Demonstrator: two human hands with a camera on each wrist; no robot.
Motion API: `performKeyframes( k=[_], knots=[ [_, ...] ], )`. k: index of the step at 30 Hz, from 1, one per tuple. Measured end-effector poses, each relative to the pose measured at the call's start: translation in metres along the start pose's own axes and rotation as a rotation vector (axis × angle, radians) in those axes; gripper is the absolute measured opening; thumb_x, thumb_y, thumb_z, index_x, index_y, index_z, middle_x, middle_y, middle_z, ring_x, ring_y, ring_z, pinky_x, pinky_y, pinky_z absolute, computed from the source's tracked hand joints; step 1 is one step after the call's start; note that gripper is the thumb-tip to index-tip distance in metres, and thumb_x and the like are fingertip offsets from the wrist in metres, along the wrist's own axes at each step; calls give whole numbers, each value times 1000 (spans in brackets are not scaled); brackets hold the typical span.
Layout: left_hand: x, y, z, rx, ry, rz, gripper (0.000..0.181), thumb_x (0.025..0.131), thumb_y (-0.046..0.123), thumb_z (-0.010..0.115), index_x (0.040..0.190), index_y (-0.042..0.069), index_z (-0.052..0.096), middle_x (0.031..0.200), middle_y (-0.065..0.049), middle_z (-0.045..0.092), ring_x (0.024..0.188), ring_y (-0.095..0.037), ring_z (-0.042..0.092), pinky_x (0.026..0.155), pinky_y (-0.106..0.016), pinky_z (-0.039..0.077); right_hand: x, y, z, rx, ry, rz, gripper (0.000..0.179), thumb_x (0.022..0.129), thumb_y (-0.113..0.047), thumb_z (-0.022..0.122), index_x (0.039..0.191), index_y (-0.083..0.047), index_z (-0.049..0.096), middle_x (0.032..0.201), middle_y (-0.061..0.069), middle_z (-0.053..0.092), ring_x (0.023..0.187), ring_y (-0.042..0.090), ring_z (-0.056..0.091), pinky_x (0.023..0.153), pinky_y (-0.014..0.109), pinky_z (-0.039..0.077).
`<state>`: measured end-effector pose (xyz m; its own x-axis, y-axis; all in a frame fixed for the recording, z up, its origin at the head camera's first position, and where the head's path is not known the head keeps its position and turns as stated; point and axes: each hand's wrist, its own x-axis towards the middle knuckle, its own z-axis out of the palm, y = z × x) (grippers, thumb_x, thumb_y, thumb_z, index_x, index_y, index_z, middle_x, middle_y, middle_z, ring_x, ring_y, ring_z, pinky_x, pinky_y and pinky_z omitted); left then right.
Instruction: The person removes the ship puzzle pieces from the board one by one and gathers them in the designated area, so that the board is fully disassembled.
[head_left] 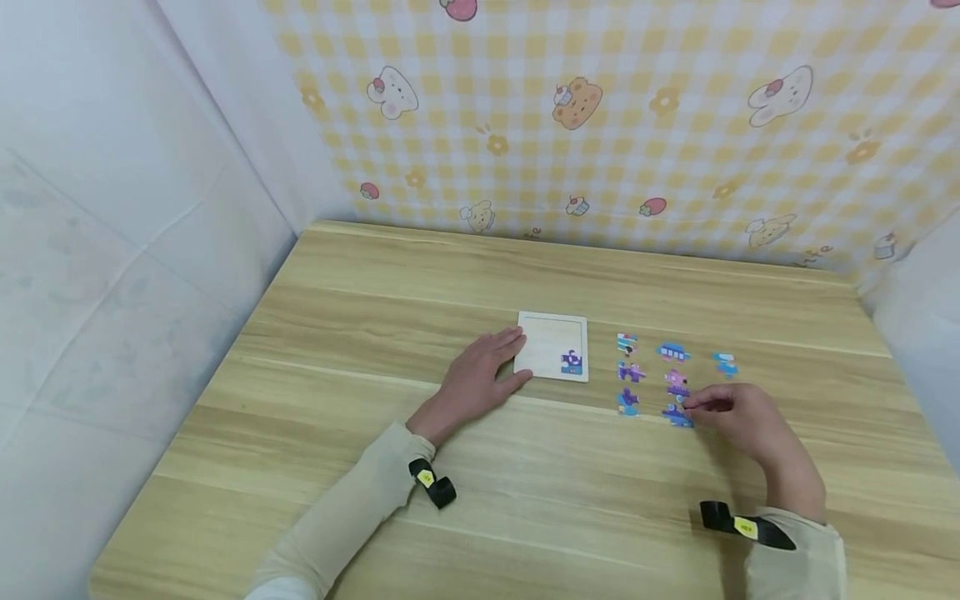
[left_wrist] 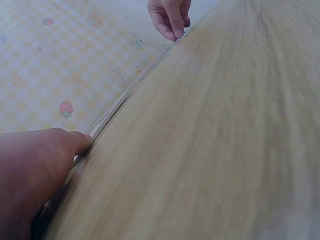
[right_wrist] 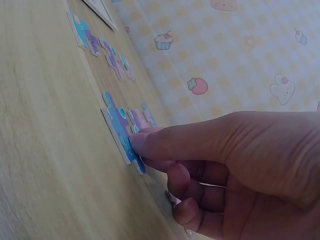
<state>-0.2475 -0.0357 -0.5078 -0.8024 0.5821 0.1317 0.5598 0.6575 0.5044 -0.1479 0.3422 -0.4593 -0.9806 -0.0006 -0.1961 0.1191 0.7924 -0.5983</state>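
Observation:
A square white puzzle tray [head_left: 542, 346] lies on the table, with one purple and blue puzzle piece [head_left: 572, 362] in its lower right corner. My left hand [head_left: 477, 379] rests against the tray's left side, fingers extended at the upper part and thumb by the lower corner. To the right, my right hand [head_left: 742, 417] pinches a blue and purple jigsaw piece [right_wrist: 120, 130] between thumb and index finger, at the near end of the middle column of loose pieces. The other fingers of that hand curl inward. The thumb hides part of the piece.
Left of the right hand stands a column of loose pieces [head_left: 630, 372]. Farther back are a blue bus piece [head_left: 673, 352], a pink piece [head_left: 677, 382] and a light blue piece [head_left: 725, 364]. A yellow checked cloth [head_left: 600, 158] hangs behind the wooden table [head_left: 420, 283].

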Motion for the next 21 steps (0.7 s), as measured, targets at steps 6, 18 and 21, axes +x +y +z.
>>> performKeyframes(
  k=[6,18,21],
  knots=[
    [1,0,0,2,2,0,66,105,47,58,155,6,44,165,-3,37,154,-19,31,129,-31,14,-1,0,-3,-17,2,-51,9,95,-5,73,100,-3,80,105,14,75,90,19,62,68,20,52],
    [2,-1,2,16,3,-1,66,105,48,56,155,7,44,165,-2,36,154,-19,31,129,-31,14,-5,-7,-7,-20,80,-127,14,100,-16,70,103,-5,80,100,9,75,81,8,59,64,22,51],
    [1,-1,2,18,-6,-3,66,105,48,57,156,7,44,165,-2,36,154,-19,31,129,-31,14,-6,-15,-5,15,102,-159,20,102,-20,68,107,-4,78,97,7,74,77,6,57,62,22,50]
  ],
)
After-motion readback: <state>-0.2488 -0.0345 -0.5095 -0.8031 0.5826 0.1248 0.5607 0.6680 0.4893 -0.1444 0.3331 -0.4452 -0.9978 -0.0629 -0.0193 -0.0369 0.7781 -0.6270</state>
